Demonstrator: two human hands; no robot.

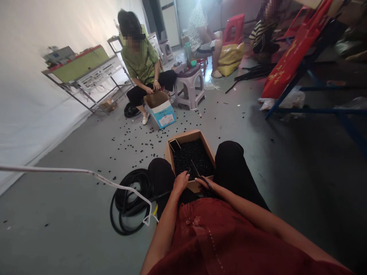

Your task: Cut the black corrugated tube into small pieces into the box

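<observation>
My left hand (180,182) is closed round the end of a black tube (188,171), over the near edge of a cardboard box (211,154). In my right hand (204,183) is a pair of scissors (195,167), its blades pointing up and away, close beside the tube end. Many short black pieces (190,152) fill the box between my knees, and a small framed object like a phone (174,145) lies at its far left corner. By my left leg a coil of black tubing (117,208) rests on the floor; a length runs from it toward my left hand.
A white cable (86,170) hangs across the left side. Small black bits are scattered over the floor (86,214). Ahead, a seated person (140,65) works over a blue-and-white carton (164,114) beside a plastic stool (190,89). A blue metal frame (289,95) stands right.
</observation>
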